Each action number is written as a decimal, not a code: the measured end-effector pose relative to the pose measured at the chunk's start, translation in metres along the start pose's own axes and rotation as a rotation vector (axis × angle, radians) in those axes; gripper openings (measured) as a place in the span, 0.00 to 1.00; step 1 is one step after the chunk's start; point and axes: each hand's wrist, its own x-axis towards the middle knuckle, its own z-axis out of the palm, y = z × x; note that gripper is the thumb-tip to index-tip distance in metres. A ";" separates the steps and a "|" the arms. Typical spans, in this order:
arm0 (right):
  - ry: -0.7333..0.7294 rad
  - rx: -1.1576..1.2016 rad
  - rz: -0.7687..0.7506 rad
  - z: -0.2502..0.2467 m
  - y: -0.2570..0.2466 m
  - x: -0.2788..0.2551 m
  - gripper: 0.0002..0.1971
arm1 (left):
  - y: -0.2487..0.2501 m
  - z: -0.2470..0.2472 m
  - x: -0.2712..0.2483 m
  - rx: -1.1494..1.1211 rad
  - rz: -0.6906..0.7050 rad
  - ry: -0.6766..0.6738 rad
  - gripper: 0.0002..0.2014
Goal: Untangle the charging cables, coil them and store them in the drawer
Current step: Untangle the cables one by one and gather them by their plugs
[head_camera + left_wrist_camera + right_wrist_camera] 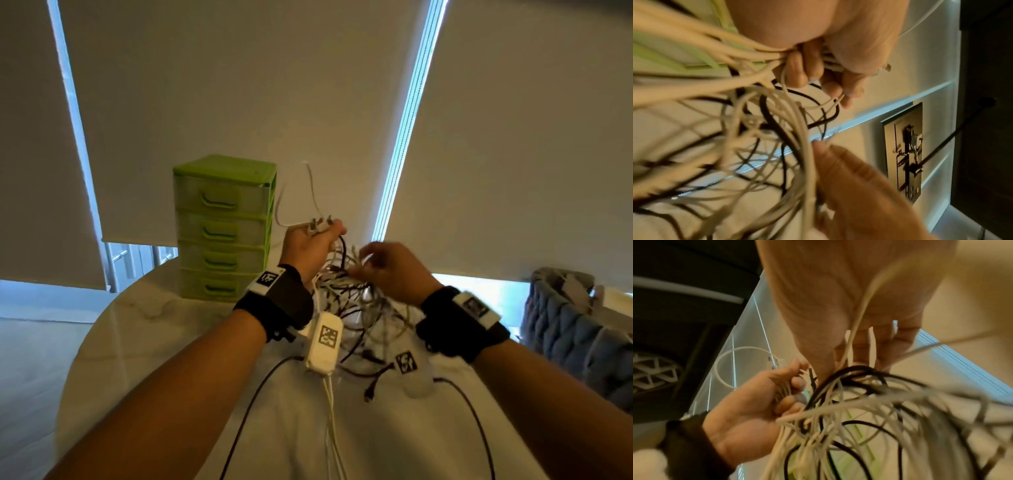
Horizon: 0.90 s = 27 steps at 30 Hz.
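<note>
left hand [310, 245]: up in the middle of the head view, fingers curled round a bunch of white cable ends, plugs poking out past the thumb. Looks like it's parking the freed ends so they don't fall back into the mess.

right hand [387, 265]: just right of it, fingertips pinching into the strands. It's got hold of a few thin white ones, can't tell exactly which. My guess is it's hunting for the next one to pull loose.

cables [356, 301]: one big white-and-black tangle hanging between the hands, with the bottom spilling onto the desk [154, 325]. Holding it up lets the loops droop open, probably easier to read that way.

drawer unit [222, 228]: green plastic tower left of centre, standing on the desk just beside the left wrist. All four drawers look closed, nothing stored in there yet as far as I can see.

progress: early days, I'd say. Nothing's coiled.

watch out: yanking could tighten a knot, and those bunched ends might slip.
</note>
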 end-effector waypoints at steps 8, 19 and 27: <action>-0.074 -0.204 0.170 -0.018 0.031 -0.003 0.19 | 0.016 -0.015 0.018 -0.105 -0.002 0.268 0.10; -0.096 0.027 0.067 -0.008 -0.022 -0.002 0.23 | 0.026 0.006 -0.001 -0.095 -0.001 -0.048 0.10; 0.194 -0.010 0.014 -0.020 0.013 0.002 0.11 | 0.027 -0.039 0.020 -0.129 -0.001 0.285 0.11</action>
